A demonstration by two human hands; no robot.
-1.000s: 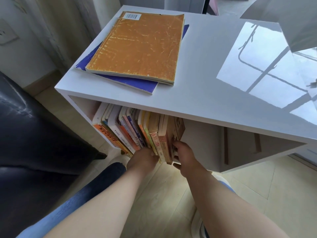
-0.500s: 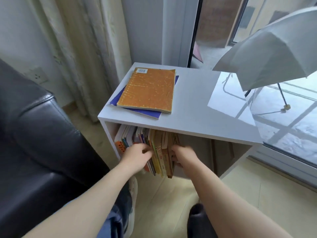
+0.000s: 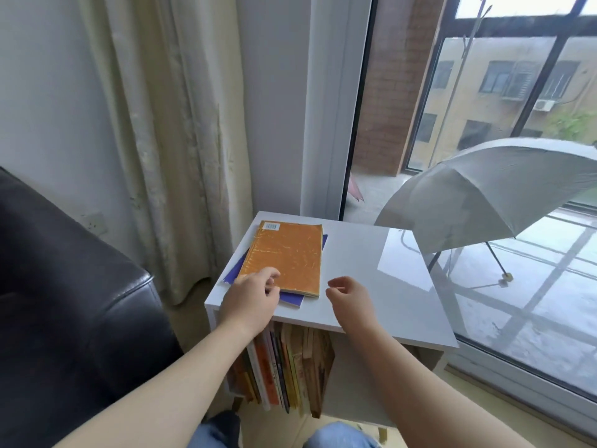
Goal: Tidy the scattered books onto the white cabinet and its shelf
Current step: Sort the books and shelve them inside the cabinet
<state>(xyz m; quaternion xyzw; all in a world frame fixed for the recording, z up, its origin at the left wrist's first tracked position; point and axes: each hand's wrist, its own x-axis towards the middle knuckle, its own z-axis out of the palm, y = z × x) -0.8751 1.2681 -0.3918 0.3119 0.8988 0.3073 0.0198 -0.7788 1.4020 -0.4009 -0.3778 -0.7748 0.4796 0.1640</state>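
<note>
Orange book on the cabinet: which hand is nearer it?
Left. The left hand overlaps the near left corner of the orange book; contact is unclear. The right hand hangs to its right, apart, over the white cabinet.

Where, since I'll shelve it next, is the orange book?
Head view: the orange book lies left on the white cabinet, atop a blue book, by the left hand.

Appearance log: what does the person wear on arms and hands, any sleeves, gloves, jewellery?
The left forearm and right forearm are bare, no sleeves in view. The left hand and right hand wear no gloves; no watch or ring shows. The jeans are blue.
</note>
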